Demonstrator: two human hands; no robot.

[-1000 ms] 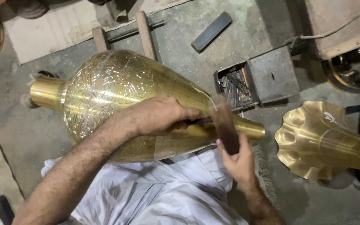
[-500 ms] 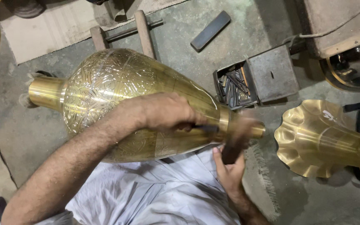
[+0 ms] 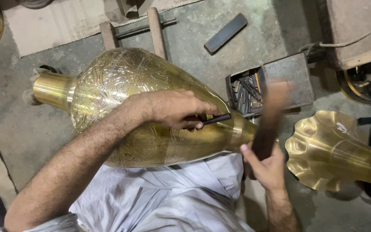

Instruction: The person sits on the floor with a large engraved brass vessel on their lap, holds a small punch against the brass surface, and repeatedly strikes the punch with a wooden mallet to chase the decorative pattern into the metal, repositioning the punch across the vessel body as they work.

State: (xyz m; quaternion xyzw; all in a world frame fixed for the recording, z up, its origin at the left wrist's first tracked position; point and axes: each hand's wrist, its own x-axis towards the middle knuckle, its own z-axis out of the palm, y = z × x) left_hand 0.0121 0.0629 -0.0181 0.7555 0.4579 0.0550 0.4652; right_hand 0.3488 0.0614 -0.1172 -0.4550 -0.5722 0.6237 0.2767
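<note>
Fingers of the left hand [image 3: 174, 109] pinch a dark chisel [image 3: 215, 119] against the engraved brass vase [image 3: 121, 81] beneath it; right hand [image 3: 268, 167], beside the vase's neck, grips a blurred wooden mallet [image 3: 269, 118].

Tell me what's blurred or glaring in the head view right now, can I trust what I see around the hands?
Head view: the wooden mallet in the right hand is smeared by motion blur, its head hard to make out; the left hand and the dark chisel it pinches are sharp. The brass vase shows bright glare along its engraved shoulder and neck. The scalloped brass piece also reflects light.
</note>
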